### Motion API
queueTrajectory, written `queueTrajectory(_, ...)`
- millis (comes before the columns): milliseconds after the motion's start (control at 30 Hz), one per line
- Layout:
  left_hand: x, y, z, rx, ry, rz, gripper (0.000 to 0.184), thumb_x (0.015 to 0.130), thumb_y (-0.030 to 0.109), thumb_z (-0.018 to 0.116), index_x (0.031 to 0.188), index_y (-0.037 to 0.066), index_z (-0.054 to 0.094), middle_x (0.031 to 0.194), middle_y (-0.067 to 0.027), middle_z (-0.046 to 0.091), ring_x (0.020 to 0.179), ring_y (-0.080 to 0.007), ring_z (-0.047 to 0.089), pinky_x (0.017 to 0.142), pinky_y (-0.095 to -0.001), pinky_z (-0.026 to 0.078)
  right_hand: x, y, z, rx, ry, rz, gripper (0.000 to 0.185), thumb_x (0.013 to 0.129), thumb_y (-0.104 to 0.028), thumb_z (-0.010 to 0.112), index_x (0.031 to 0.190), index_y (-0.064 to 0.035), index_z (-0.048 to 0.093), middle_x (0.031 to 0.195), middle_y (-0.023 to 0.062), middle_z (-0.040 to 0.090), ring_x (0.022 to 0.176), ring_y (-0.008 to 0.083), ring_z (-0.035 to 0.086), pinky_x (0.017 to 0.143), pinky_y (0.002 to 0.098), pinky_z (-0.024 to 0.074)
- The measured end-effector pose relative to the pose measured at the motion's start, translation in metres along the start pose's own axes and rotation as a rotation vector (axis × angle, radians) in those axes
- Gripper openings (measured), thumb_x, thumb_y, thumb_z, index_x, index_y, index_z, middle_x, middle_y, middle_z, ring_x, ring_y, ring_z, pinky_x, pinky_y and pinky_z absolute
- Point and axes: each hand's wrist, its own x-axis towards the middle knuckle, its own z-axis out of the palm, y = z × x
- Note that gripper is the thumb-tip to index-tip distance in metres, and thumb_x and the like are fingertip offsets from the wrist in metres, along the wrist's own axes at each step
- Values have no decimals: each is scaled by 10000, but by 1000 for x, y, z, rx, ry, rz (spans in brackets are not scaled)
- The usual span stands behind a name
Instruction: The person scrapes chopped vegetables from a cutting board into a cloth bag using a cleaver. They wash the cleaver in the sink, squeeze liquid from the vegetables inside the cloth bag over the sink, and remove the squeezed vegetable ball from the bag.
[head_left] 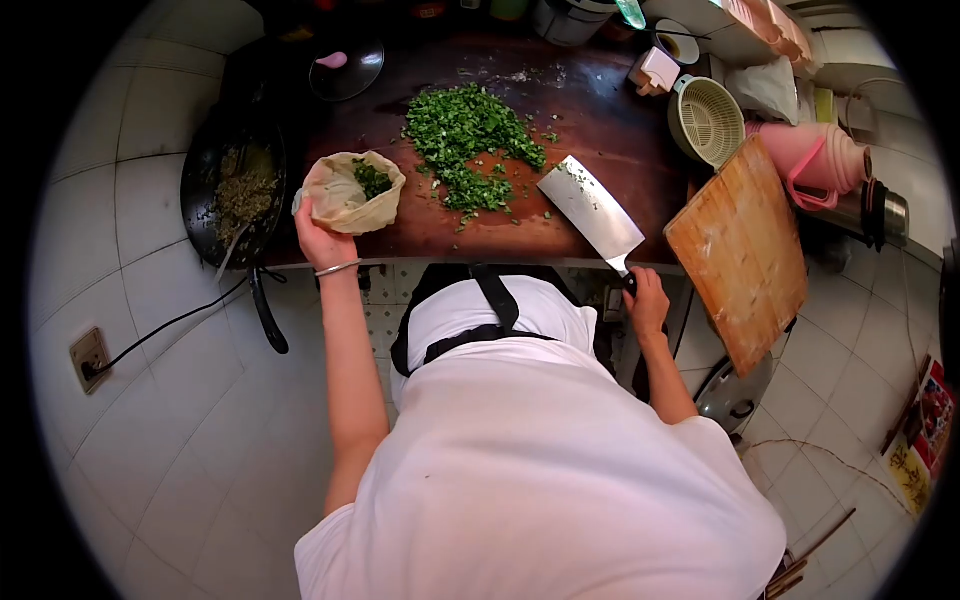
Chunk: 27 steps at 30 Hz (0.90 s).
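Pale beige, wrinkled pouch [332, 200]: thin-walled, mouth wide and roundish, rim uneven and partly folded over; whether cloth or plastic cannot be told. Small clump of chopped greens [373, 180] inside, toward the right wall. Pouch is at the front left part of the dark red-brown wooden table [620, 120], between the black wok [235, 195] and the loose pile of finely chopped green leaves [465, 140]; contact of its base with the wood not discernible.

Broad rectangular steel cleaver [595, 212]: blade over the table's front edge, slanting toward the pile, green bits stuck to its face; black handle.

Left arm: reaches forward, nearly straight, silver-coloured bangle [338, 267] at the wrist. Left hand [325, 240] grips the pouch at its lower left side; fingertips partly hidden.

Right arm: forearm angled forward beside the torso. Right hand [650, 302] at the table's front edge, fingers curled round the cleaver's handle. Floury wooden board [745, 255] tilted just to its right.
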Motion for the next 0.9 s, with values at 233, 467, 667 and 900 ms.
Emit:
queueTrajectory(233, 12, -12, 6, 60, 10, -5, 371, 921, 286, 458, 1177, 27, 533, 1152, -85, 584, 1067, -224, 565, 898, -364, 458, 106, -28, 50, 106, 48, -262, 340, 758, -247, 694, 1028, -100, 548, 913, 85, 536, 890, 293, 551, 691, 396, 485)
queueTrajectory(467, 19, -26, 32, 146, -42, -47, 345, 926, 265, 464, 1158, 25, 546, 1091, -71, 601, 987, -190, 597, 814, -316, 495, 146, -54, 78, 147, 126, -310, 318, 757, -225, 692, 1012, -103, 547, 906, 83, 541, 878, 291, 552, 686, 393, 485)
queueTrajectory(667, 16, -46, 44, 328, -128, 31, 390, 932, 250, 439, 1224, 8, 526, 1106, -67, 599, 946, -143, 594, 738, -262, 490, 122, -38, 40, 158, 104, -359, 325, 742, -195, 700, 1014, -105, 548, 932, 83, 562, 885, 285, 559, 690, 386, 486)
queueTrajectory(900, 14, -59, 59, 647, -261, -1, 352, 933, 280, 427, 1174, 86, 594, 687, 37, 551, 471, -33, 448, 380, -193, 350, 104, -64, -37, 163, 86, -452, 326, 703, -131, 722, 980, -75, 560, 894, 97, 563, 840, 301, 562, 675, 375, 473)
